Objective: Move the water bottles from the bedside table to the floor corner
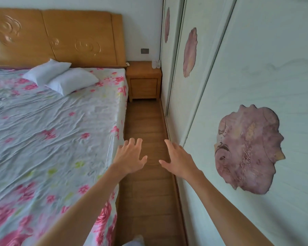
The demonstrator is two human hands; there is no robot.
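Clear water bottles (156,64) stand upright at the back right corner of the wooden bedside table (142,71), far ahead at the end of a narrow aisle. They are small and faint, so I cannot tell how many there are. My left hand (130,157) reaches forward over the floor beside the bed edge, fingers spread and holding nothing. My right hand (178,158) is stretched out level with it, close to the wardrobe, fingers apart and holding nothing. Both hands are far short of the table.
A bed with a floral sheet (52,130) and two white pillows (60,77) fills the left side. Sliding wardrobe doors (256,86) with pink flower prints line the right. A narrow strip of wooden floor (146,119) runs between them to the table.
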